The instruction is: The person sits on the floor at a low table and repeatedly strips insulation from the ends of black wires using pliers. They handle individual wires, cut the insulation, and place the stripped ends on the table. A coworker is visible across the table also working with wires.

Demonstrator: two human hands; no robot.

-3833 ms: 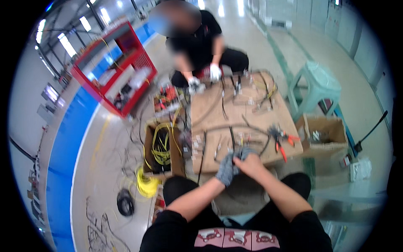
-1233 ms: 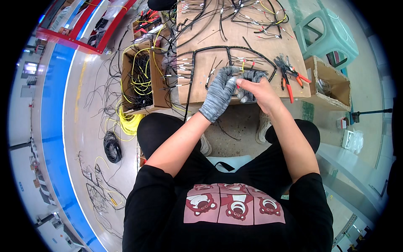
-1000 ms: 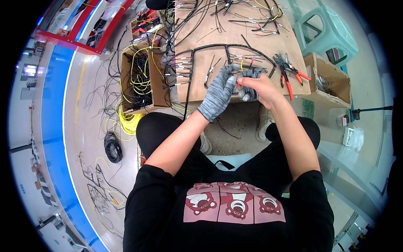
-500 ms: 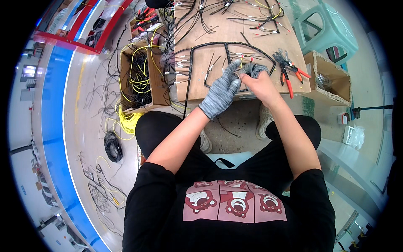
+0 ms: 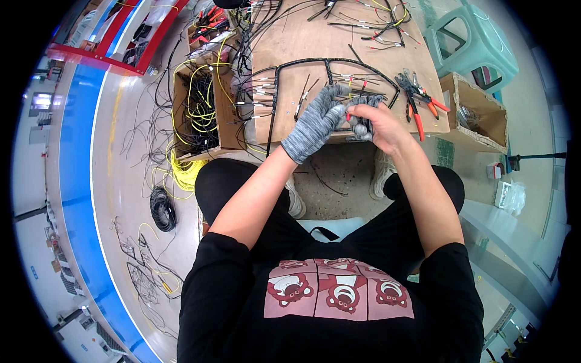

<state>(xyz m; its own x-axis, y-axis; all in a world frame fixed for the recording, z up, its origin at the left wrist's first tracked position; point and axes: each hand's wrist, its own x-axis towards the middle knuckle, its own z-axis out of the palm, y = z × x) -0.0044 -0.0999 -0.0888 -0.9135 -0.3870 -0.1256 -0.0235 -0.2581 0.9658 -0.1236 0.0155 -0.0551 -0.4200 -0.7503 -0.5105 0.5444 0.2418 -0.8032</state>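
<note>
My left hand (image 5: 316, 123), in a grey knit glove, is closed in a pinch above the near edge of the wooden tabletop. My right hand (image 5: 387, 126) meets it there, its thumb and forefinger bare, with grey knit fabric around the other fingers. Between the fingertips of both hands shows a small red wire end (image 5: 348, 116); most of its wire is hidden by the gloves. Just beyond them lies a black-wrapped wire harness (image 5: 302, 62), its branches ending in thin wires with white tags and some red tips. Red-handled pliers (image 5: 415, 109) rest right of my right hand.
More wire bundles (image 5: 387, 24) lie on the far part of the tabletop (image 5: 339, 42). At left stands a cardboard box (image 5: 229, 121) full of black and yellow wire, with yellow coils (image 5: 186, 175) beside it. Another box (image 5: 484, 130) and a pale green stool (image 5: 469, 45) stand at right.
My right fingers have uncurled somewhat and the hand has shifted slightly right and nearer me. The red wire end now shows between my fingertips. My left hand has drawn slightly back to the left.
</note>
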